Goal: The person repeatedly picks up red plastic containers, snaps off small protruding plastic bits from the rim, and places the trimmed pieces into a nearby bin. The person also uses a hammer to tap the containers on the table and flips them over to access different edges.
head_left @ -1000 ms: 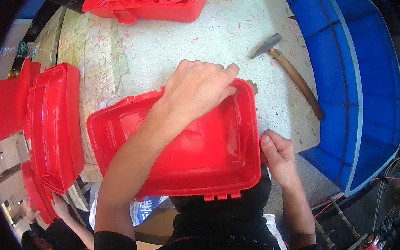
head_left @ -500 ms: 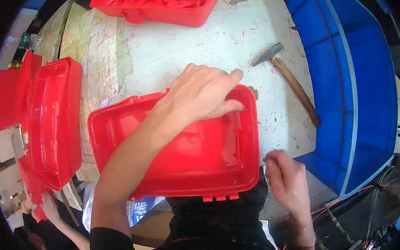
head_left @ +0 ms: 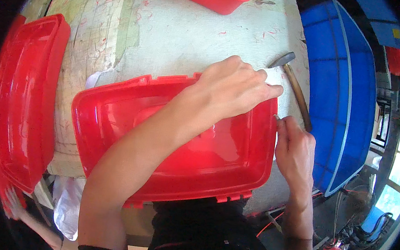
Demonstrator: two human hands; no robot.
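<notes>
**Red box (head_left: pixel 206 156), open side up, at the near edge of the worktop (head_left: pixel 179 32)**

The box is of glossy plastic, of one even red colour. Its form is a rectangle with rounded corners, with low walls and a smooth rim. Small notched tabs stand out from the far rim and also from the near rim. On the inner floor there are pale reflections, and a small bright mark lies near the middle. The near side of the box extends past the near edge of the worktop, in front of the person's dark clothing.

The left hand (head_left: pixel 234 86) is over the far right corner of the box, with the forearm crossing above the inside. Its fingers are bent, but I cannot tell whether they grip the rim. The right hand (head_left: pixel 296 147) is at the right rim, with thumb and forefinger drawn together; whether something small is between them, I cannot tell.

A hammer (head_left: pixel 295 88) lies near the right edge of the worktop, and beyond this edge stands a blue crate (head_left: pixel 325 81). A second box (head_left: pixel 32 86), also red, is at the left edge.
</notes>
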